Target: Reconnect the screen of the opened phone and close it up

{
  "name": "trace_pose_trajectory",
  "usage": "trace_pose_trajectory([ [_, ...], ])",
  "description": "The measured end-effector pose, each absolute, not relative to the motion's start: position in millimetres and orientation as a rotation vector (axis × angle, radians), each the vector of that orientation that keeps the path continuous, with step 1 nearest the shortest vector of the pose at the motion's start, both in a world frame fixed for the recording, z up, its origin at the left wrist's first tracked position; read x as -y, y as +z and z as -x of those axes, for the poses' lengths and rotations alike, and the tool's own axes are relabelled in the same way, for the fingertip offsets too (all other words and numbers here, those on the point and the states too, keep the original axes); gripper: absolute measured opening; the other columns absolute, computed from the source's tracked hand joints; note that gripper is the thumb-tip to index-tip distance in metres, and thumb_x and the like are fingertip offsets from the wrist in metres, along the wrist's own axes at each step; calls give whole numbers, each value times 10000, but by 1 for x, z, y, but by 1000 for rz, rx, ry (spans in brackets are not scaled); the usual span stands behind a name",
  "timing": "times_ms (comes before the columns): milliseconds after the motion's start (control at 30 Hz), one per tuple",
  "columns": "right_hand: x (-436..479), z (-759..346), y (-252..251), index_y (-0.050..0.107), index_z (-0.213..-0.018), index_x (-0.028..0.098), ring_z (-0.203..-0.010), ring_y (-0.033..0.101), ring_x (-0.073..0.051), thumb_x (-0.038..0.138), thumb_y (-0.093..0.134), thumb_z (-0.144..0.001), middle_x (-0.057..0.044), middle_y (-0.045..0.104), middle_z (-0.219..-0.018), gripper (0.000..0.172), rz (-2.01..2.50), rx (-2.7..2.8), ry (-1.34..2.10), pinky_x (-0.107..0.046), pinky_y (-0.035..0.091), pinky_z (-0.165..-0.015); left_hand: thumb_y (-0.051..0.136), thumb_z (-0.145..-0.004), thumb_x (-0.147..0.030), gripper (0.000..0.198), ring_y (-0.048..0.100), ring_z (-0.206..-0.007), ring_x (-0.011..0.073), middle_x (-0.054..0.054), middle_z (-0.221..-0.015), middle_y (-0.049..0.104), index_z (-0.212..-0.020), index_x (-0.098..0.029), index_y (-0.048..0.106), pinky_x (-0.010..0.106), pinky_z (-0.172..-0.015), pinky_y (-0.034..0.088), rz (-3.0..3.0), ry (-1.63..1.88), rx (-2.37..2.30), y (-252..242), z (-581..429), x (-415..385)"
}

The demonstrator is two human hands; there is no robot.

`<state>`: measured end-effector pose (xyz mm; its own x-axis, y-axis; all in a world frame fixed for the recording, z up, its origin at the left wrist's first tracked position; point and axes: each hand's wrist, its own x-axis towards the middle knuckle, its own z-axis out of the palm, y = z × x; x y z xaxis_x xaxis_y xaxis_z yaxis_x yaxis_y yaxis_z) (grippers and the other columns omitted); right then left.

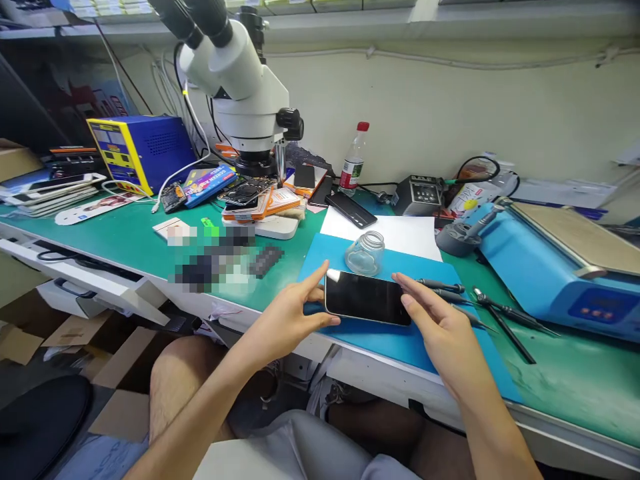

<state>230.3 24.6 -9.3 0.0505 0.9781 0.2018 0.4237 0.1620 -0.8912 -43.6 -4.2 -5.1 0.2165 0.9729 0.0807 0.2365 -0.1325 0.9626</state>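
Observation:
A smartphone (367, 297) with a dark screen facing up is between my hands, low over the blue mat (400, 343). My left hand (295, 313) grips its left end, thumb along the near edge and index finger stretched out past the far corner. At the other end, my right hand (440, 320) holds the phone with its thumb and fingers against the right edge. Just behind the phone, a clear glass jar (366, 253) lies tilted. Several screwdrivers (445, 287) and a black rod-like tool (507, 330) lie to the right of my right hand.
A microscope (240, 87) stands back left over stacked phone parts and boxes. Behind the mat are a white sheet (405, 233), a black phone (351, 209) and a red-capped bottle (353, 160). A blue heating device (560, 267) sits right; a blue-yellow power unit (145, 150) sits left.

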Motion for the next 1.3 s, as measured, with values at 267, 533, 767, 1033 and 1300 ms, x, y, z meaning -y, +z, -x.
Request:
trace_pose_trajectory([
  [267,-22,-227,-6,807,-1282,333,-1445,638,-324,528,675,-990,-63,764,-1425,376,1340,1336,940,-575,491,-1241,867,-884,-416,710,746,-1144,294,68,-1143,841,-1531,-236,639,372,-990,544,-1519,1029,-1329,-11,39,6],
  [533,-17,-227,1,830,-1198,285,-1378,687,-302,475,625,-1003,-99,778,-1394,341,1214,1193,1068,-490,602,-1098,778,-931,-606,669,724,-1171,298,47,-1114,835,-1485,-240,692,379,-1028,483,-1543,1071,-1446,-12,34,8],
  [767,-15,-227,1,824,-1209,277,-1362,695,-275,507,636,-1021,-81,781,-1387,351,1164,1230,1067,-505,562,-1185,715,-965,-655,687,721,-1202,305,50,-1078,841,-1491,-216,685,392,-1055,479,-1536,1092,-1464,-14,31,9],
  [1033,-13,-226,-1,819,-1226,286,-1283,729,-286,637,677,-983,-68,782,-1373,451,1201,1355,991,-514,560,-1176,662,-1039,-576,437,673,-854,210,7,-855,736,-1351,-302,795,328,-840,500,-1551,1238,-1548,-19,26,9],
  [1300,-9,-225,4,844,-1099,310,-1172,733,-280,504,842,-881,-34,823,-1175,292,1182,1591,851,-477,574,-1094,690,-1069,-369,172,630,-1193,227,55,-1206,623,-1148,-331,838,366,-1045,492,-1971,1477,-1470,-15,29,6],
])
